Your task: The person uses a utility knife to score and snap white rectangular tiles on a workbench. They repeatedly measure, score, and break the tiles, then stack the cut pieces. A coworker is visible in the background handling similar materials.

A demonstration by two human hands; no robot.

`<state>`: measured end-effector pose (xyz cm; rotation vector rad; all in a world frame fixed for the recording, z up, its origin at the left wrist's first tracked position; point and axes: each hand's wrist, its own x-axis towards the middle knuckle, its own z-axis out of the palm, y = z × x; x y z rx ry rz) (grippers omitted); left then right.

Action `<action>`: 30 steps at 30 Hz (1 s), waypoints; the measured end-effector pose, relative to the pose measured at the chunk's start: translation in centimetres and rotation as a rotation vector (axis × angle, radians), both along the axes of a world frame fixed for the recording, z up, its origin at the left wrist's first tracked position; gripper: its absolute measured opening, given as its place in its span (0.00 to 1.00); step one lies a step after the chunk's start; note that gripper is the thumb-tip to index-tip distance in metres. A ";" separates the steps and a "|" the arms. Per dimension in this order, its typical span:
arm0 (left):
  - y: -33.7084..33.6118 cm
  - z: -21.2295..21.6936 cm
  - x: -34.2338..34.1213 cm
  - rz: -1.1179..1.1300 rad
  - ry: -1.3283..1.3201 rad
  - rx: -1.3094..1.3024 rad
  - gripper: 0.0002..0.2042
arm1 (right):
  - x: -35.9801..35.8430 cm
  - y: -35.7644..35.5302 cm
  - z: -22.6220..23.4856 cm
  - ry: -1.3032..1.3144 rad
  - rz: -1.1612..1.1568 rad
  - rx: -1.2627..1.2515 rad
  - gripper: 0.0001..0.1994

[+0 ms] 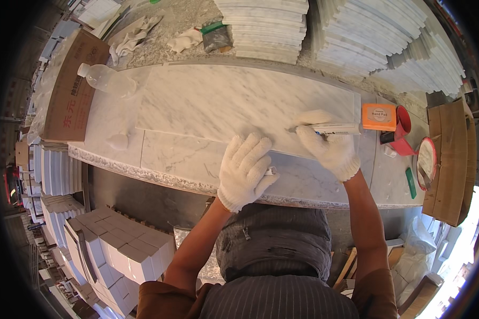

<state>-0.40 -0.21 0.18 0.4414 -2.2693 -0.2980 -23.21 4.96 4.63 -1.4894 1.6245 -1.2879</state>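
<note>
1. Head view: a white marble slab (218, 103) lies flat on the long stone bench (112, 114), and everything below is placed relative to this slab.
2. The left hand (246, 169), in a white knit glove, rests palm-down with fingers spread at the slab's near edge, its fingertips touching that edge; a small pale object peeks out under its thumb side, too hidden to identify.
3. The right hand (327, 146), also gloved, is closed around a marker pen (330, 128) at the slab's near right corner.
4. The pen lies almost level, its tip pointing left and meeting the slab surface just beyond the left hand's fingertips.
5. Just beyond the slab's right end sit an orange box (379, 117) and a red cup (403, 127), side by side on the bench.
6. Off the slab's far left corner a clear plastic bottle (102, 78) lies on its side, next to a brown cardboard sheet (72, 90).
7. Behind the slab, past the bench's far edge, stand stacks of white marble tiles (266, 26), with crumpled rags (138, 33) to their left.
</note>
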 end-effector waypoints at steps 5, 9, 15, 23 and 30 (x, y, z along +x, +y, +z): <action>0.1 -0.2 0.2 0.021 -0.009 -0.019 0.16 | -0.2 1.1 0.6 -0.182 -0.158 0.048 0.06; 0.1 -0.1 0.1 0.012 -0.014 0.005 0.16 | -1.1 1.6 0.2 -0.054 -0.070 0.004 0.06; 0.1 0.1 0.0 0.009 -0.003 0.005 0.16 | -1.1 1.6 0.6 -0.014 -0.008 0.043 0.08; 0.2 -0.1 -0.1 0.035 -0.021 -0.033 0.16 | -1.3 1.5 0.4 0.005 0.052 0.051 0.09; 0.1 0.1 -0.1 0.017 -0.018 -0.015 0.16 | -0.8 1.1 0.5 -0.038 -0.003 -0.054 0.06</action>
